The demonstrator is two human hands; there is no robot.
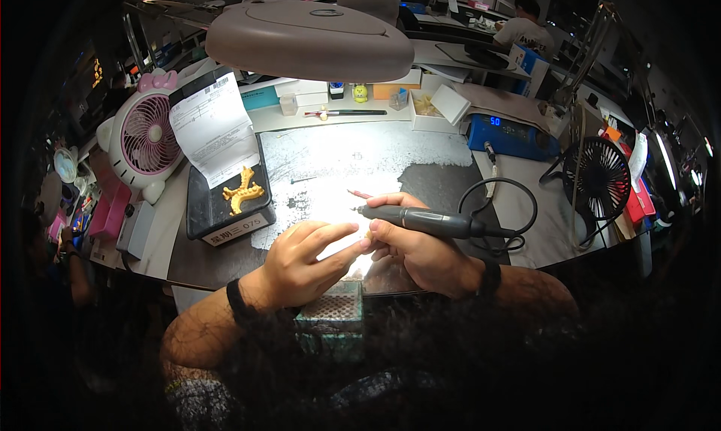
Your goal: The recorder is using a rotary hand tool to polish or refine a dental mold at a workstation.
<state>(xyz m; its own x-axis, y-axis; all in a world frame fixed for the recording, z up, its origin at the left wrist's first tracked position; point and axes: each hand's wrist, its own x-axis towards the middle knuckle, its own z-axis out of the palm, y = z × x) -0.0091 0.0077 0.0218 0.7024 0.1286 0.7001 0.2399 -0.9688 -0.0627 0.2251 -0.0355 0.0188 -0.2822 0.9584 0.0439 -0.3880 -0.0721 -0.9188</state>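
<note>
My right hand (420, 254) is wrapped round a dark rotary handpiece (424, 221), whose tip points left under the bright light. A cable runs from its back end. My left hand (312, 258) meets the right one, its fingertips closed beside the right thumb. Whatever sits between these fingertips is lost in glare and too small to name. Left of the hands stands a black tray (225, 222) holding yellow dental-model-like pieces (242, 193) and a printed sheet (214, 127). Below the hands is a greenish box with a perforated top (330, 307).
A large lamp head (309, 42) hangs over the bench. A pink-and-white fan (146, 134) stands left, a black fan (597, 177) right. The blue control unit (511, 136) sits at the back right, near an open white box (438, 108). Another person (523, 29) sits farther back.
</note>
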